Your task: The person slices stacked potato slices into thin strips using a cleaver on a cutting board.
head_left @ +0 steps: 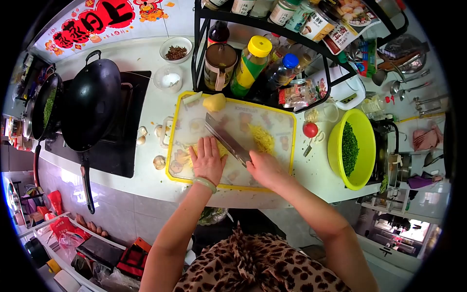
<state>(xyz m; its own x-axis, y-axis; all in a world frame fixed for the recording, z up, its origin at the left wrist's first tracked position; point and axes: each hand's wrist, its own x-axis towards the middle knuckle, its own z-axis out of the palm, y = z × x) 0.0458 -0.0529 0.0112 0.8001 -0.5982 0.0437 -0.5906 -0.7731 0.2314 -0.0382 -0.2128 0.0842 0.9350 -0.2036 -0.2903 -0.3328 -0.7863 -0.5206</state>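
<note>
My left hand (209, 160) lies flat with spread fingers on yellow shreds (187, 156) at the left of the yellow-rimmed cutting board (293, 146). A bangle circles that wrist. My right hand (265, 169) is closed round the handle of a cleaver (227, 139), whose blade slants up and left across the board, close to the left fingers. Beyond the blade, a second heap of yellow shreds (261, 139) sits on the right half. A peeled yellow potato (214, 102) and a pale slice (192, 98) rest at the board's far edge.
A black wok (92, 104) stands on the stove at left. Garlic (159, 162) and small bowls (175, 49) are left of and behind the board. A bottle rack (321, 100) stands behind. At right are a red tomato (310, 129) and a green basin (367, 148) of chopped greens.
</note>
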